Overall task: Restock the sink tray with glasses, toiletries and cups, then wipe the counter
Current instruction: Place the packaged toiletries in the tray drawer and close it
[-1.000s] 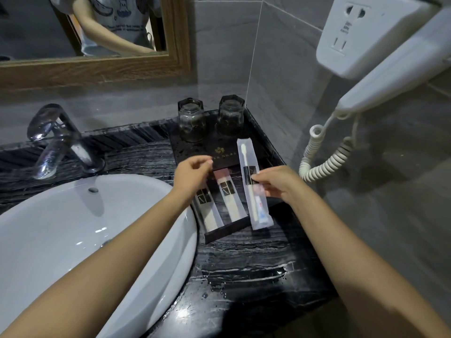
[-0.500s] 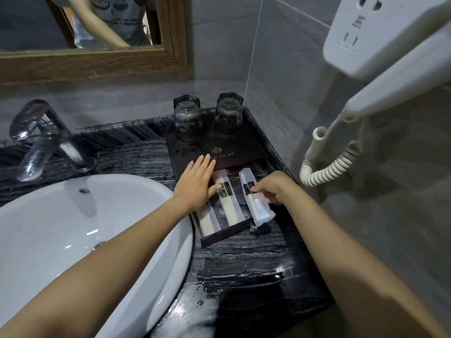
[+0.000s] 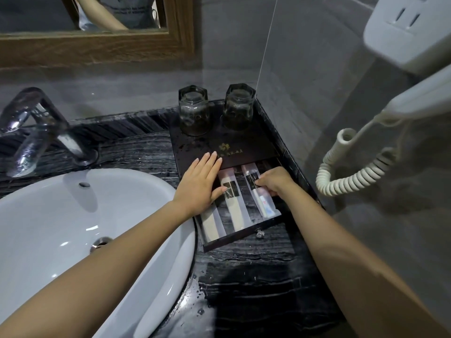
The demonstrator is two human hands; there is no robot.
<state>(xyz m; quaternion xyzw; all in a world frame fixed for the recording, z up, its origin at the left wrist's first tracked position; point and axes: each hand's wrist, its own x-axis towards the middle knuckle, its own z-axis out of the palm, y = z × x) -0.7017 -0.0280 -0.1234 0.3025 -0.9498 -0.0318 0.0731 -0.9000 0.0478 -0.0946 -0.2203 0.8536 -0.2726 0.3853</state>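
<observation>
1. The counter (image 3: 244,276) beside the basin (image 3: 73,228) is wet, so packets could pick up water if they slide out onto it.
2. The left hand (image 3: 199,184) lies flat, fingers together, on the left packet (image 3: 211,224) and the tray (image 3: 195,152); leaning harder could shove the tray toward the two glasses (image 3: 194,111) at its back.
3. The middle packet (image 3: 234,206) lies loose in the open drawer (image 3: 244,236) and could skew.
4. The right hand (image 3: 274,180) pinches the toothbrush packet (image 3: 262,203) low in the drawer's right side; its end overhanging the front edge could jam the drawer on closing.
</observation>
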